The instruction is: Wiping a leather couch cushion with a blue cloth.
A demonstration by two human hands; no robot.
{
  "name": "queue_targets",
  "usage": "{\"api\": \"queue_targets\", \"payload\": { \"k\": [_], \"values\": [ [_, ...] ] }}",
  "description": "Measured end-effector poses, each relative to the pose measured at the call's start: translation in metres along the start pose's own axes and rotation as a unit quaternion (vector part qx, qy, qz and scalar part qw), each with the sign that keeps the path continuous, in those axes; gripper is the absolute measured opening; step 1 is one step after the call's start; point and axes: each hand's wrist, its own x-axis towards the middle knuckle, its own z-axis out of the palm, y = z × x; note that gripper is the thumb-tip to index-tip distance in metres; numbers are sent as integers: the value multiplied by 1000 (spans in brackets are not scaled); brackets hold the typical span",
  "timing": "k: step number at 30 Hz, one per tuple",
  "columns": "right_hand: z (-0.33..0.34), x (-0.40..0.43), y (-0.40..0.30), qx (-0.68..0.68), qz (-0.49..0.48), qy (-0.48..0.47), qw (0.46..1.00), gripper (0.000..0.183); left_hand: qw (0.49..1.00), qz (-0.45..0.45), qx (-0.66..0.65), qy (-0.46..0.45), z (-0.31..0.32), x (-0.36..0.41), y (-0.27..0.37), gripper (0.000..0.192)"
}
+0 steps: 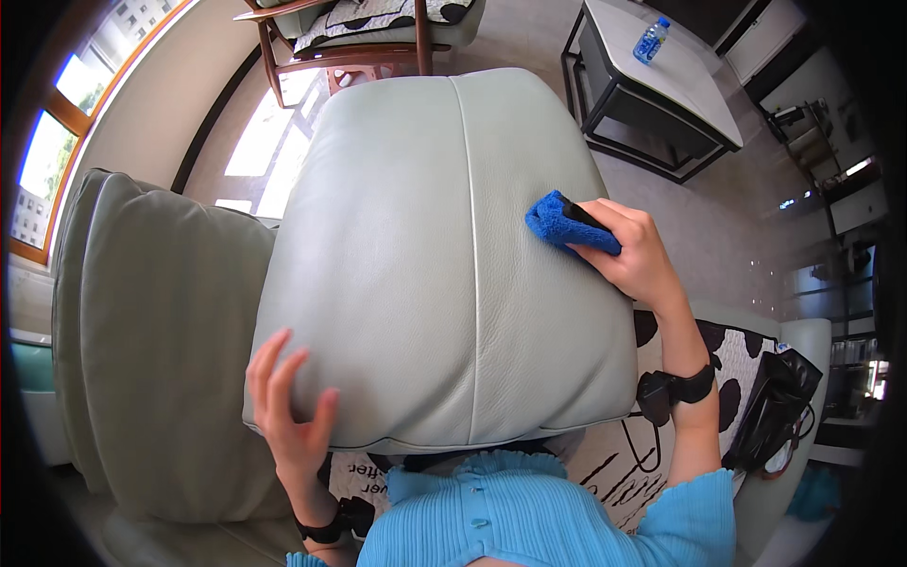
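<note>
A large pale green leather cushion with a seam down its face stands before me. My right hand grips a folded blue microfiber cloth with a black part, at the cushion's right side. The cloth appears to rest against the leather. At the lower left edge of the cushion is my left hand, its fingers spread and nothing held; whether its palm touches the leather is hidden. Both forearms wear black straps with a dark device.
Another green cushion leans at the left. A black bag lies on the patterned sofa cover at the right. Beyond are a wooden-framed armchair and a white-topped table bearing a plastic bottle.
</note>
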Motion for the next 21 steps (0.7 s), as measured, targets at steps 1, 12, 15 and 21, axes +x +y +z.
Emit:
{"api": "queue_targets", "payload": {
  "k": [1,12,15,21],
  "values": [
    [-5,-4,2,-3,5,2,1000,32,992,80,-56,-81,5,9,17,32],
    [-10,-24,-7,-5,29,43,999,38,901,388,-44,-188,69,-1,78,43],
    [-14,-25,-34,-175,-71,-36,981,48,909,332,-81,-239,72,4,75,44],
    [-21,-73,-91,-59,-241,-280,927,33,889,288,-310,-175,72,0,63,39]
  ]
}}
